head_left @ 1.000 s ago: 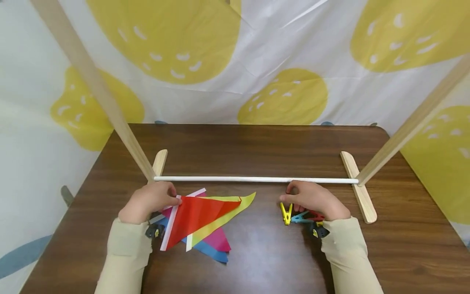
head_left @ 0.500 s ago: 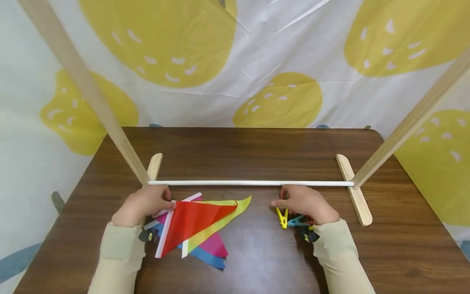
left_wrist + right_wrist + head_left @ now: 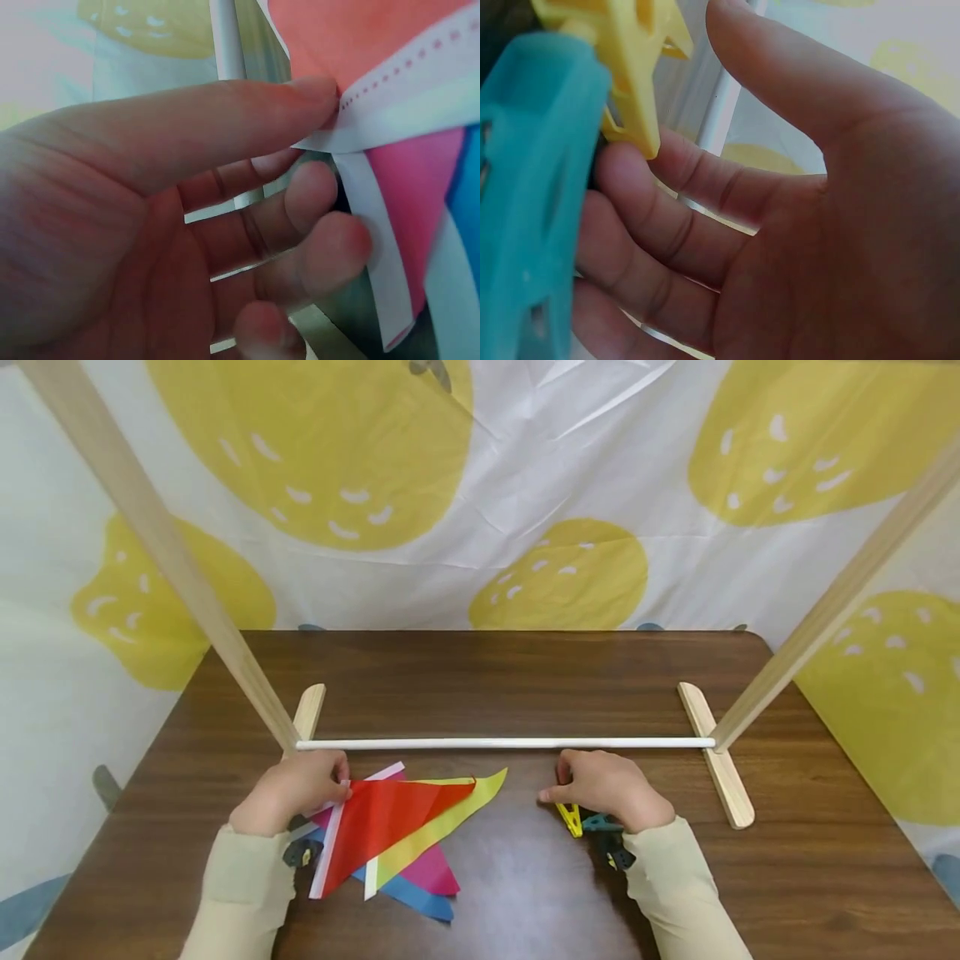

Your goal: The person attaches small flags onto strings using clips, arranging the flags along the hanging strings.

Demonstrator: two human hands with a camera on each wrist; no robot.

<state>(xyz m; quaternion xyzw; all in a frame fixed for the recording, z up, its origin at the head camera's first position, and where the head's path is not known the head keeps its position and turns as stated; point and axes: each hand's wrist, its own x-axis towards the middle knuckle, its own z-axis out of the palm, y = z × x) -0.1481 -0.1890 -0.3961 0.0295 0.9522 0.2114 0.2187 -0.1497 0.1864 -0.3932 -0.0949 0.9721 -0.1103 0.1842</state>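
Observation:
In the head view my left hand (image 3: pixel 300 789) pinches the top corner of a red pennant (image 3: pixel 390 814) at its white band. Under that pennant lie a yellow one (image 3: pixel 450 827), a magenta one (image 3: pixel 435 870) and a blue one (image 3: pixel 420 900), fanned out. The left wrist view has the thumb over the dotted white band (image 3: pixel 420 105). My right hand (image 3: pixel 603 785) is over a yellow clothespin (image 3: pixel 570 820) and a teal clothespin (image 3: pixel 600 822). In the right wrist view its thumb stands apart from the yellow clothespin (image 3: pixel 634 82), with the fingertips right at its lower end.
A white rod (image 3: pixel 502 744) runs across the brown table (image 3: pixel 495 685) just beyond both hands. Wooden posts (image 3: pixel 172 560) rise at its two ends from wooden feet (image 3: pixel 716 760). Behind the table hangs a white cloth (image 3: pixel 360 585) printed with yellow fruit.
The view has tilted, so the scene sits lower and further left. My right hand has moved slightly left and nearer over the clothespins, hiding a red one. The left hand keeps its pinch.

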